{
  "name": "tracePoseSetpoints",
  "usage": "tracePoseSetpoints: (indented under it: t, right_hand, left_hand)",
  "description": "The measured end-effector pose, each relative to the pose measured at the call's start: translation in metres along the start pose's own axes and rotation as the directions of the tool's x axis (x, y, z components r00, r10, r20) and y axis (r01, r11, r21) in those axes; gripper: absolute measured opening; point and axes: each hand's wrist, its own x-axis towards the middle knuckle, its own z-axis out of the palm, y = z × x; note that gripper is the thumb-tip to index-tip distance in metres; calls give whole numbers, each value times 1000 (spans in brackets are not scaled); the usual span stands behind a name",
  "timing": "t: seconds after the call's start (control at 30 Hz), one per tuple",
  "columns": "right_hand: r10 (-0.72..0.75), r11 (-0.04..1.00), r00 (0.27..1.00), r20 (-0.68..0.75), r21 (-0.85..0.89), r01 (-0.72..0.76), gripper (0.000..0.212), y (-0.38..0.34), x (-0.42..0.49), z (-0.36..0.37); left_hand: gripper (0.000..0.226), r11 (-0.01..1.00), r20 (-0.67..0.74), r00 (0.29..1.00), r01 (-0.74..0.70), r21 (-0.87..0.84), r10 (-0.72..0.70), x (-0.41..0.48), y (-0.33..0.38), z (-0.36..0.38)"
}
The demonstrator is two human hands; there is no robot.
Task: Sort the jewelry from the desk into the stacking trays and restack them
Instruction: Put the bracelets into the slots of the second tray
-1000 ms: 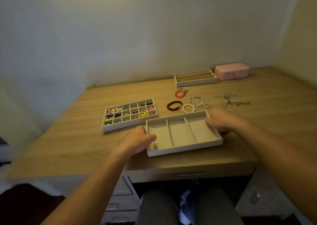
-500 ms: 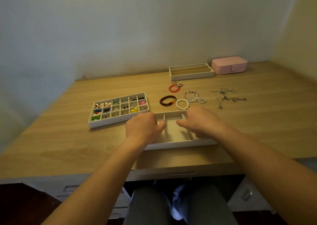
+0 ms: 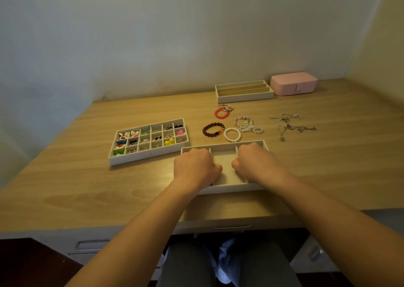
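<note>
A beige three-compartment tray (image 3: pixel 227 187) sits near the desk's front edge. My left hand (image 3: pixel 195 166) lies over its left part and my right hand (image 3: pixel 256 163) over its right part. Both have fingers curled down into the outer compartments and thumbs in the middle one, straddling the dividers. Behind the tray lie a dark beaded bracelet (image 3: pixel 213 130), a pearl bracelet (image 3: pixel 232 134), a red bracelet (image 3: pixel 222 114) and a pale bead cluster (image 3: pixel 247 125). Thin chain necklaces (image 3: pixel 290 125) lie tangled to the right. A many-celled tray (image 3: pixel 150 155) of small pieces stands at the left.
A long-slotted tray (image 3: pixel 244 98) and a pink jewelry box (image 3: pixel 293 83) stand at the back by the wall. The desk drawer (image 3: pixel 229 212) below the front edge is pulled open. My knees are under the desk.
My hands left the tray's outer sides and moved inward over its compartments. The camera tilted so the desk sits lower in view.
</note>
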Motion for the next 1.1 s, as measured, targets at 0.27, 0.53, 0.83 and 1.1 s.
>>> tracePoseSetpoints:
  t: [0.27, 0.53, 0.83, 1.1]
  right_hand:
    - [-5, 998, 1000, -11, -60, 5, 18, -2, 8, -5]
    - [-27, 998, 982, -189, 46, 37, 26, 15, 54, -38]
    - [-78, 996, 996, -52, -42, 76, 19, 6, 130, -20]
    - [-133, 983, 991, 29, -120, 136, 8, 12, 145, -8]
  left_hand:
    - [31, 1000, 34, 999, -20, 19, 19, 11, 5, -3]
    - [49, 986, 30, 999, 40, -164, -36, 34, -10, -24]
    - [29, 953, -60, 985, 139, -269, -161, 74, -34, -27]
    - [25, 945, 148, 965, -170, -280, 217, 84, -57, -15]
